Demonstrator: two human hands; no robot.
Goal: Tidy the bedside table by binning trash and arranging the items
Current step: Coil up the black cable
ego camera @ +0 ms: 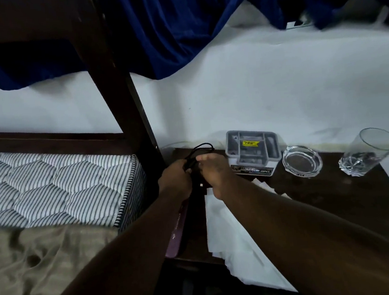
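Cord: black cord (200, 147), looped; back-left corner of table (334, 196), just left of box (253, 152)
Grip: my L hand (174, 180) & R hand (214, 172) both closed on it, close together; loop pokes up btwn them
Feel: prob. light, limp, springy; I'd hold the bundle's middle so coils don't slip

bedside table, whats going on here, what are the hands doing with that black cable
A person is working at the back left corner of the table. The left hand and right hand both hold the cable, and its loop sticks up above them; it looks like it is being bundled up. Along the wall to the right stand a box, an ashtray and a glass, none touched. White paper lies at the table's front.
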